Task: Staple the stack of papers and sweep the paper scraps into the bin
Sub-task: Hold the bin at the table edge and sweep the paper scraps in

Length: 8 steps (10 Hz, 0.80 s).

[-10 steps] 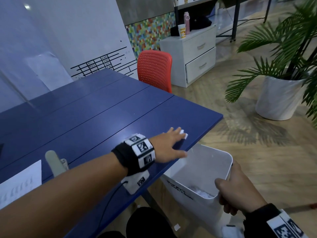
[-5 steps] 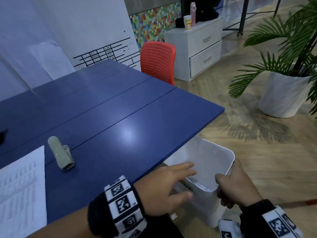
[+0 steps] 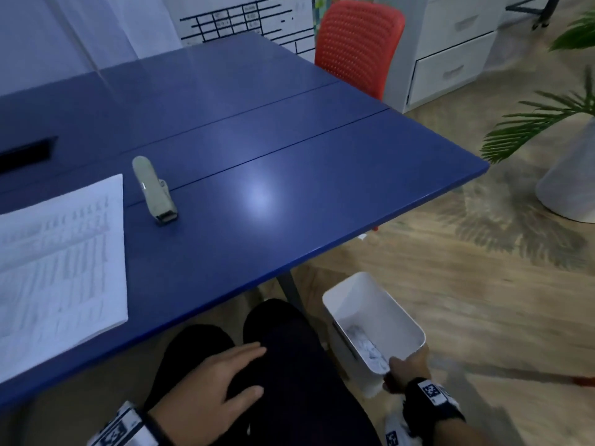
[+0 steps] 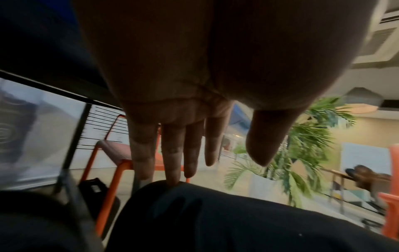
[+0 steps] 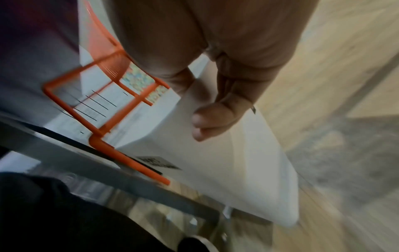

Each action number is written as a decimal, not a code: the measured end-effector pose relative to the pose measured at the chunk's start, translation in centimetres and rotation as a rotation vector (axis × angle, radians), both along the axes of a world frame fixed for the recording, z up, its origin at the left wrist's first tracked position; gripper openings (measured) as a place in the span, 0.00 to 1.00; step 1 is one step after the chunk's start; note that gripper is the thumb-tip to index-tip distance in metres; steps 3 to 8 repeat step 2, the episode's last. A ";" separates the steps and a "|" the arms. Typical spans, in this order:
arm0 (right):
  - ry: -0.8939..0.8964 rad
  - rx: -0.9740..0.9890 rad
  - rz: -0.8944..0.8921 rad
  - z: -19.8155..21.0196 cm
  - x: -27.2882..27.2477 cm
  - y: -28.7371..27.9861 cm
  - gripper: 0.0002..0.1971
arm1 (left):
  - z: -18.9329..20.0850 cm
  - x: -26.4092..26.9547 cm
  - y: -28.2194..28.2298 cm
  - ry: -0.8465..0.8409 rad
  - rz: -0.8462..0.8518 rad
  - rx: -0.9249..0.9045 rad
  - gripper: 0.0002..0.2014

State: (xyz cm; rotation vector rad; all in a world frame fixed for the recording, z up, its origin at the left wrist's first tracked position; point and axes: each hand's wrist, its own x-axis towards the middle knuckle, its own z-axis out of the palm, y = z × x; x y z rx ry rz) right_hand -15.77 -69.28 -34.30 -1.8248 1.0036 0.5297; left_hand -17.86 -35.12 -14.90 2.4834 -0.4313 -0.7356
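A white bin [image 3: 367, 304] sits low beside the table's near right, with crumpled paper scraps [image 3: 370, 349] in its bottom. My right hand [image 3: 406, 367] grips its near rim; the right wrist view shows the fingers [image 5: 207, 119] curled over the bin's white wall [image 5: 248, 170]. My left hand [image 3: 212, 391] lies flat and relaxed on my dark trouser leg, fingers [image 4: 172, 153] straight, holding nothing. A beige stapler [image 3: 154, 190] rests on the blue table [image 3: 289, 175]. The printed paper stack [image 3: 61, 255] lies at the table's left.
A red mesh chair [image 3: 357, 43] stands at the table's far side, a white drawer cabinet [image 3: 450, 49] behind it. A potted palm [image 3: 566, 175] in a white pot is on the wooden floor at right. A grey table leg [image 3: 291, 291] stands near the bin.
My left hand left the table edge and came down onto my thigh. The bin, still held by my right hand, has moved down and away from under the table edge.
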 end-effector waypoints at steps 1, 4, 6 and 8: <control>0.062 -0.068 0.078 -3.7 -0.8 1.1 0.28 | -0.8 -0.9 1.8 -0.007 0.136 -0.032 0.40; 0.219 -0.239 0.559 -9.6 -2.2 1.9 0.30 | -0.8 -1.1 2.6 -0.039 0.222 -0.050 0.41; 0.219 -0.239 0.559 -9.6 -2.2 1.9 0.30 | -0.8 -1.1 2.6 -0.039 0.222 -0.050 0.41; 0.219 -0.239 0.559 -9.6 -2.2 1.9 0.30 | -0.8 -1.1 2.6 -0.039 0.222 -0.050 0.41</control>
